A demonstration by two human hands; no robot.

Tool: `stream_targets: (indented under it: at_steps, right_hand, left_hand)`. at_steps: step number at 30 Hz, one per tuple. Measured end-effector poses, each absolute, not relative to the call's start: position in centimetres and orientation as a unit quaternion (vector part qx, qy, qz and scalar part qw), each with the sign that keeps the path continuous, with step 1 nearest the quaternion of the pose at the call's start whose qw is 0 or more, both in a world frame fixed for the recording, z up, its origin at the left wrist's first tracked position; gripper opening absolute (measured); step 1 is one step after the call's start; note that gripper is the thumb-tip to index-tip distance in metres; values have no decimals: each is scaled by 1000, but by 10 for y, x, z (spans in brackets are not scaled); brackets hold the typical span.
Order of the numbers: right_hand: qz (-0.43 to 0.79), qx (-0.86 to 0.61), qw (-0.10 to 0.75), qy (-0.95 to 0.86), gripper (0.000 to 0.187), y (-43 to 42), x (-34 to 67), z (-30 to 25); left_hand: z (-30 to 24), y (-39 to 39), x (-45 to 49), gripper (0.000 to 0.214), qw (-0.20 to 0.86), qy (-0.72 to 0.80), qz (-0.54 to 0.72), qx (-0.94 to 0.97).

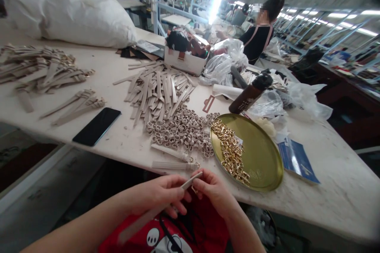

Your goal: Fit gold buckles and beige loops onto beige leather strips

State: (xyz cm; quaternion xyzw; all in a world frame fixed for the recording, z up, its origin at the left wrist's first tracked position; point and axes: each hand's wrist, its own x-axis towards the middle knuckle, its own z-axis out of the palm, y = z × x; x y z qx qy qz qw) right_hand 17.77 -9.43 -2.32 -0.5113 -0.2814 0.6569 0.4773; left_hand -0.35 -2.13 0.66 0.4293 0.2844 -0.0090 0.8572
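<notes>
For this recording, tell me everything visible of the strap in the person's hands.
The strap is a narrow, flat, pale beige, leather-looking strip. It slants from upper right to lower left, its lower part blurred in front of the red clothing. The left hand grips it partway along; the right hand pinches near its upper end.

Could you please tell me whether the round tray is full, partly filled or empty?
Partly filled: gold-coloured buckles are heaped on the picture's left of the round tray, while its bottom shows further right.

Piled straps (160,91), heaped buckles (232,152) and blue frames (155,8) show a factory workshop.
</notes>
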Motion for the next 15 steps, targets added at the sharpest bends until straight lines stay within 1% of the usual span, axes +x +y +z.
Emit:
stream_targets:
  at_steps: [2,4,6,12,15]
  right_hand:
    - [650,-513,491,-272,26,-92,172,-25]
    - [632,-523,517,-244,32,-90,169,-28]
    - [619,-530,539,-213,33,-90,168,-32]
    - [606,-527,579,-143,30,-90,164,-42]
    - [618,-515,577,-140,31,-90,163,-41]
  left_hand:
    - [-2,-20,6,32,810,306,-6,501]
    - [-11,-16,10,33,769,332,20,545]
    - [-16,-13,8,35,750,352,24,560]
    - [-24,-14,1,35,752,351,-9,557]
    - [-24,-14,2,35,751,354,-8,558]
